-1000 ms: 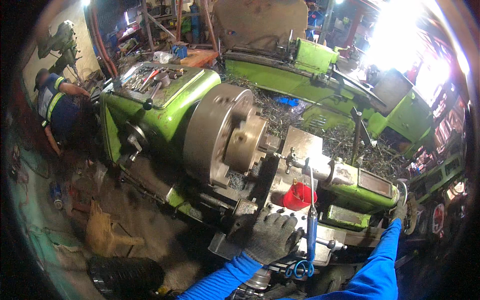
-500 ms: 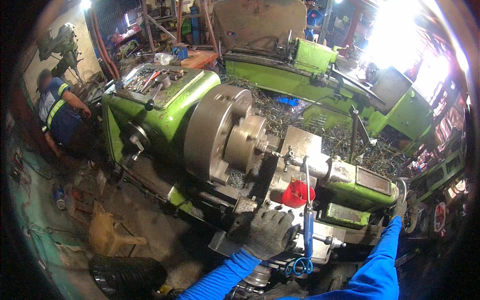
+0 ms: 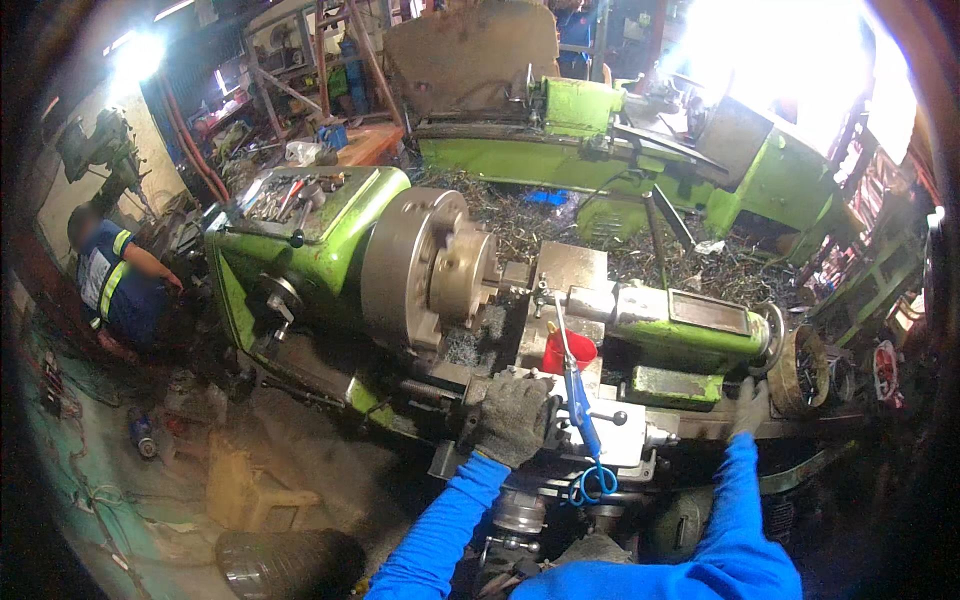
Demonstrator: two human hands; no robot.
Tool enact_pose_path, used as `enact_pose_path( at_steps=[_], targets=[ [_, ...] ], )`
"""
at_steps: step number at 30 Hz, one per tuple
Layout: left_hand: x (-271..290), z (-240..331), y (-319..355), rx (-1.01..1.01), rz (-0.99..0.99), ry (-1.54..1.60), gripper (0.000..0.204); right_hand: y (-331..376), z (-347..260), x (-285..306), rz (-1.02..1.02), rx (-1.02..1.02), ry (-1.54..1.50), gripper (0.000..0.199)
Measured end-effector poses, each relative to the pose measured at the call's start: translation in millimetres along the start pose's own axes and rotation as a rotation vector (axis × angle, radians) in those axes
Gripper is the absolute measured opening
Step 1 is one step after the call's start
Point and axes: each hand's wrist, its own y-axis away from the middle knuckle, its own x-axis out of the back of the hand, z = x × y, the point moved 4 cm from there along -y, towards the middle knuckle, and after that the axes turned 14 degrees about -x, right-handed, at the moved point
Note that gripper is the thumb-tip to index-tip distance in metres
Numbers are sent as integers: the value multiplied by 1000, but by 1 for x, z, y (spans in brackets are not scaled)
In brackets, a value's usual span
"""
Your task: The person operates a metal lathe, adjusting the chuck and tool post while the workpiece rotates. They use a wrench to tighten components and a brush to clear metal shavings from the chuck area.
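The gloved left hand [image 3: 513, 418] has its grip clamped on the lathe carriage [image 3: 600, 425], bracing there, while the gloved right hand [image 3: 748, 405] reaches beside the tailstock [image 3: 690, 325]; its grip I cannot tell.

Harsh glare blows out my view far beyond my right hand [image 3: 748, 405]; a lamp glows past my left hand [image 3: 513, 418]. Edges bend, corners black.

A second green lathe [image 3: 600, 140] behind — metal shavings [image 3: 560, 215], crouching person [image 3: 120, 285] at left.
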Motion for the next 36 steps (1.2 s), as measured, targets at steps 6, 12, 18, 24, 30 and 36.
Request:
enact_pose_path(
  at_steps=[6, 12, 18, 24, 30, 36],
  targets=[
    [-22, 2, -1, -34, -71, -13, 24, 199, -96, 22, -130, 248, -266, 41],
    [-12, 17, -7, 38, -171, -173, 31, 278, -247, 21, -447, 705, -482, 33],
    [-4, 65, 78, 441, -49, -306, 57, 296, -267, -17, -613, 758, 111, 39],
    [2, 107, 262, 1087, -295, -443, 37, 288, -263, -12, -655, 798, 94, 38],
    [42, 99, 436, 988, -839, -592, 29, 289, -255, -35, -704, 865, 73, 34],
    [36, 132, 468, 1310, -476, -175, 31, 288, -257, -25, -726, 840, 31, 32]
  ],
)
